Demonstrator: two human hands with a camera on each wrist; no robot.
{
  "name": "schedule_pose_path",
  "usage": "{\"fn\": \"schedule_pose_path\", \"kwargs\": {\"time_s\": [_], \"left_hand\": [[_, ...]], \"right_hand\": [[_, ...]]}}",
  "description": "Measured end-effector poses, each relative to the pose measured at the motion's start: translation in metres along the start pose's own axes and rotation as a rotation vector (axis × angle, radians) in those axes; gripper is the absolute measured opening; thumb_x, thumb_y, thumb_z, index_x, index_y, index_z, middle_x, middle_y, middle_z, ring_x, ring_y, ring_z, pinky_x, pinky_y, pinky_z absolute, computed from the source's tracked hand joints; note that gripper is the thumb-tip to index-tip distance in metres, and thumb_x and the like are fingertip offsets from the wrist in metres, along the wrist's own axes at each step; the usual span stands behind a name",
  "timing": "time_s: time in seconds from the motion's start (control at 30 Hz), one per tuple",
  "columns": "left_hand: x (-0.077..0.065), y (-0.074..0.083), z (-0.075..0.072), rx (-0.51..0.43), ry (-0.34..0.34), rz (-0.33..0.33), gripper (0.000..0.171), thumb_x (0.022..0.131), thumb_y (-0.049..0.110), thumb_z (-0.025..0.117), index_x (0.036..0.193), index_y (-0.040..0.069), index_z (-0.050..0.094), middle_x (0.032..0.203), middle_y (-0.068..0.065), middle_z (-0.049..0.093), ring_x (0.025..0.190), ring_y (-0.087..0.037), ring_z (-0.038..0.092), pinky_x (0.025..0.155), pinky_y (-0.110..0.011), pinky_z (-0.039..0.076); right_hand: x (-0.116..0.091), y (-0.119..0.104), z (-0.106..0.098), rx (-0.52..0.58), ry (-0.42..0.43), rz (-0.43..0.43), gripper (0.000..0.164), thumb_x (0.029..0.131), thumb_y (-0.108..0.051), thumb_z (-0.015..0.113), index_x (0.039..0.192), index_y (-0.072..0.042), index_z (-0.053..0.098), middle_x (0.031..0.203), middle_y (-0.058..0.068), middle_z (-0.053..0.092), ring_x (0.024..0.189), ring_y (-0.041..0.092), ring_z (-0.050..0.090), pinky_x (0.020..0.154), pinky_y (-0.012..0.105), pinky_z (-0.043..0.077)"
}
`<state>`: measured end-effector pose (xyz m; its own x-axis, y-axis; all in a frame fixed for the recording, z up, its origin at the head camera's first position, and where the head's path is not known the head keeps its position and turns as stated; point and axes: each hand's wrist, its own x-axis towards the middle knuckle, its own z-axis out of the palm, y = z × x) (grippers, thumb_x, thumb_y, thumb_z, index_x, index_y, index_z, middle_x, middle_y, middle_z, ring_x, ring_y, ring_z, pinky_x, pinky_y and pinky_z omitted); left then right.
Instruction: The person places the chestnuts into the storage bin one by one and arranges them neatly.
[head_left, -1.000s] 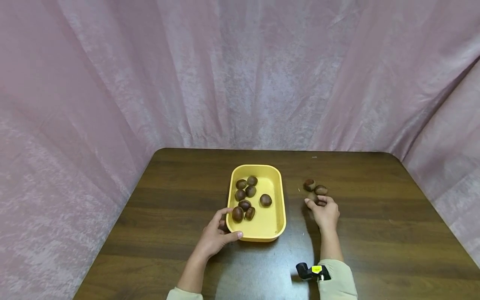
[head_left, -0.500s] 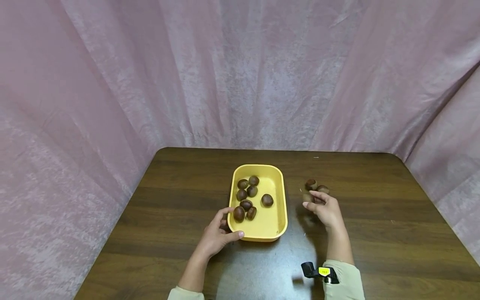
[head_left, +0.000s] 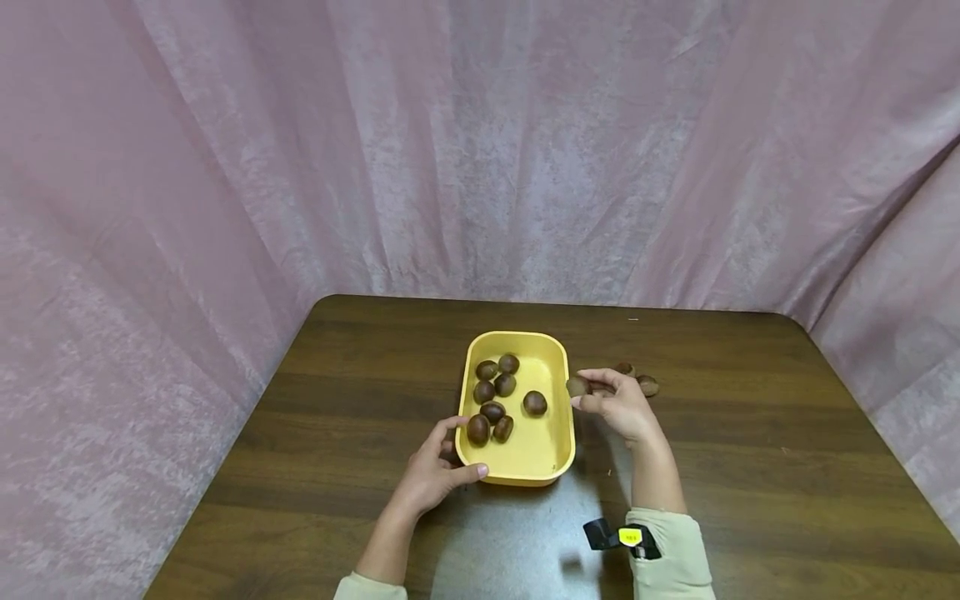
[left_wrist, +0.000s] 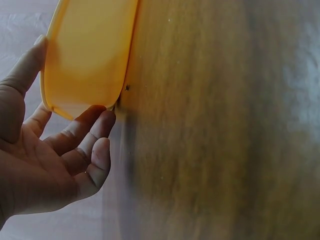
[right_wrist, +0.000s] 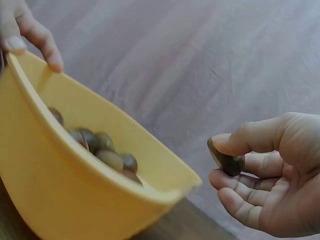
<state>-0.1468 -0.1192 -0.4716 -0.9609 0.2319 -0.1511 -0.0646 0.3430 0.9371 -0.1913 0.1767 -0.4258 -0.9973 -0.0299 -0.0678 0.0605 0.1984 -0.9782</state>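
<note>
A yellow plastic container (head_left: 525, 457) stands on the table with several brown chestnuts (head_left: 535, 403) inside, most of them along its left side. My left hand (head_left: 431, 473) grips its near left corner, the thumb on the near rim and the other fingers along the left wall. In the left wrist view, those fingers (left_wrist: 75, 135) reach up against the container's outside. My right hand (head_left: 619, 408) pinches one chestnut (right_wrist: 229, 159) between thumb and fingers, raised beside the container's right rim. The right wrist view shows this chestnut apart from the yellow wall.
A couple of loose chestnuts (head_left: 648, 385) lie on the dark wooden table (head_left: 750, 433), behind and to the right of my right hand. Pink curtains (head_left: 480, 150) hang behind the table. A black camera strap (head_left: 626, 537) is on the right sleeve.
My right hand has taken a chestnut from the loose group and carried it left to the container's rim. The left hand keeps its hold on the corner.
</note>
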Motion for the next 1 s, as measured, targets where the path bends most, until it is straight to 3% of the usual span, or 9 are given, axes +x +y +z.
{"fn": "schedule_pose_path", "kwargs": {"time_s": [0.23, 0.53, 1.0], "left_hand": [[-0.002, 0.002, -0.001, 0.011, 0.014, 0.014, 0.073, 0.071, 0.029, 0.082, 0.132, 0.020, 0.044, 0.096, -0.016, 0.056, 0.070, -0.022, 0.058, 0.058, -0.034, 0.045], [-0.002, 0.003, 0.000, 0.026, 0.028, 0.027, 0.073, 0.070, 0.025, 0.083, 0.132, 0.018, 0.044, 0.095, -0.015, 0.055, 0.069, -0.020, 0.056, 0.057, -0.034, 0.044], [-0.001, 0.005, 0.003, 0.023, 0.017, 0.021, 0.074, 0.071, 0.026, 0.083, 0.133, 0.019, 0.043, 0.100, -0.018, 0.055, 0.069, -0.021, 0.056, 0.056, -0.034, 0.044]], "right_hand": [[0.011, -0.014, 0.013, -0.039, -0.109, -0.018, 0.045, 0.077, 0.003, 0.068, 0.120, 0.009, 0.054, 0.105, 0.020, 0.057, 0.083, 0.018, 0.056, 0.071, 0.027, 0.046], [0.034, -0.017, 0.023, -0.074, -0.204, 0.008, 0.045, 0.074, 0.003, 0.070, 0.117, 0.005, 0.055, 0.101, 0.019, 0.058, 0.089, 0.024, 0.054, 0.077, 0.034, 0.044], [0.061, -0.019, 0.045, -0.222, -0.303, 0.021, 0.042, 0.069, 0.005, 0.074, 0.109, 0.003, 0.063, 0.082, 0.010, 0.053, 0.066, 0.017, 0.047, 0.061, 0.033, 0.044]]}}
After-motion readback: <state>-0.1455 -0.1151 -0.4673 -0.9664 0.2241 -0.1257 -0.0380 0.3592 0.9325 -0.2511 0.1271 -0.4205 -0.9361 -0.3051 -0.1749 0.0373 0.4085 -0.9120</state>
